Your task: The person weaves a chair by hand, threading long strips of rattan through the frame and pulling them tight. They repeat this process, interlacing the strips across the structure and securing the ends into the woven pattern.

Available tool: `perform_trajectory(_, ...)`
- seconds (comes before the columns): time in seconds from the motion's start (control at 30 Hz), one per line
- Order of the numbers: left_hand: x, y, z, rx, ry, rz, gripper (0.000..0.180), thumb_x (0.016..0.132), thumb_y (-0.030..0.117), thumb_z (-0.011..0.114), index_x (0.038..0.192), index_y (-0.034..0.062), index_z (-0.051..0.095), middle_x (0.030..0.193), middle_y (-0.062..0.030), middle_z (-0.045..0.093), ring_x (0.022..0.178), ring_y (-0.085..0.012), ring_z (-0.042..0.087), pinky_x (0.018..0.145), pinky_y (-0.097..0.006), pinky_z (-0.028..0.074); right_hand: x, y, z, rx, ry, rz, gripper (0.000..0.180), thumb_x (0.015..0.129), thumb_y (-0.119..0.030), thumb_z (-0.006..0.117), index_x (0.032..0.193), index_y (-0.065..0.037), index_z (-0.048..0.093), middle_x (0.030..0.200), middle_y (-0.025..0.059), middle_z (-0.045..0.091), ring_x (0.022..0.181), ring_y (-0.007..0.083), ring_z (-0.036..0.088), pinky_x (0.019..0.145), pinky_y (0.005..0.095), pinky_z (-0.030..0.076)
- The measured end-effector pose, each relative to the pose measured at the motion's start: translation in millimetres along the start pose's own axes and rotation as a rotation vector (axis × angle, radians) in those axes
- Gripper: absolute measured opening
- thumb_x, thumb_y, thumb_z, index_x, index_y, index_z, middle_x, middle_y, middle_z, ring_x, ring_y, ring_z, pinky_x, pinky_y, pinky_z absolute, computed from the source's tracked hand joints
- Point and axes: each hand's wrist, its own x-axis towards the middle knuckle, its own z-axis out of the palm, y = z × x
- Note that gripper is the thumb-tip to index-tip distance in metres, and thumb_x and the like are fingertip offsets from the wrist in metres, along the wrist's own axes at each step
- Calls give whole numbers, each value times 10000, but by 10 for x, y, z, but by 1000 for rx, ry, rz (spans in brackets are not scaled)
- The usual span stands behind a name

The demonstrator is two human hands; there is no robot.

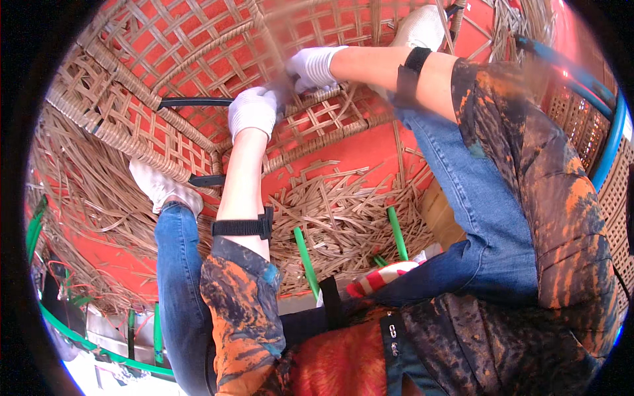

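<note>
Both my hands wear white knit gloves and meet at the near side of a brown woven wicker frame (pixel 198 53). My left hand (pixel 253 113) is closed at the end of a black bar (pixel 197 102) that crosses the weave; what its fingers grip is hidden. Just up and to the right, my right hand (pixel 314 68) has its fingers curled in, their tips smeared and out of sight. A blurred brownish streak rises between the two hands. Below them runs a wrapped wicker rim (pixel 316 142) with an open lattice panel above it.
Cut wicker strips (pixel 337 224) lie heaped on the red floor (pixel 343 158) between my legs, with long strands (pixel 92 178) at the left. Green rods (pixel 307 261) stand near my lap. At the right are a blue tube (pixel 611 142) and more woven wicker (pixel 573 125).
</note>
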Motion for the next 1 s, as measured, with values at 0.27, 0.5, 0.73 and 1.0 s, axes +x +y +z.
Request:
perform_trajectory(0.27, -365, 206, -103, -110, 479, 101, 280, 847, 296, 548, 983, 98, 693, 980, -148, 671, 945, -321, 632, 876, -389, 480, -319, -333, 15, -585, -116, -54, 263, 788, -188, 668, 1002, -36, 690, 972, 150, 686, 894, 291, 658, 733, 406, 526)
perform_trajectory(0.5, -23, 284, 232, -146, -167, 89, 431, 816, 431, 547, 1016, 72, 677, 1032, -181, 655, 994, -316, 623, 881, -394, 466, -804, -608, 93, -586, -208, -436, 218, 755, -159, 635, 924, -39, 706, 901, 163, 686, 864, 327, 654, 746, 420, 517)
perform_trajectory(0.73, -130, 322, 414, -142, 217, 93, 279, 788, 278, 642, 913, 29, 650, 961, -240, 626, 921, -388, 610, 833, -433, 483, -1205, -724, 183, -420, -465, -1027, 280, 799, -272, 570, 775, -15, 680, 753, 184, 655, 688, 332, 614, 672, 452, 485)
perform_trajectory(1.0, -6, 225, 530, -132, 208, 62, 207, 848, 212, 530, 931, 96, 681, 891, -185, 657, 889, -360, 631, 802, -427, 500, -668, -161, -427, -99, -297, 44, 260, 858, -244, 512, 898, -18, 633, 683, 89, 634, 540, 188, 600, 482, 331, 520)
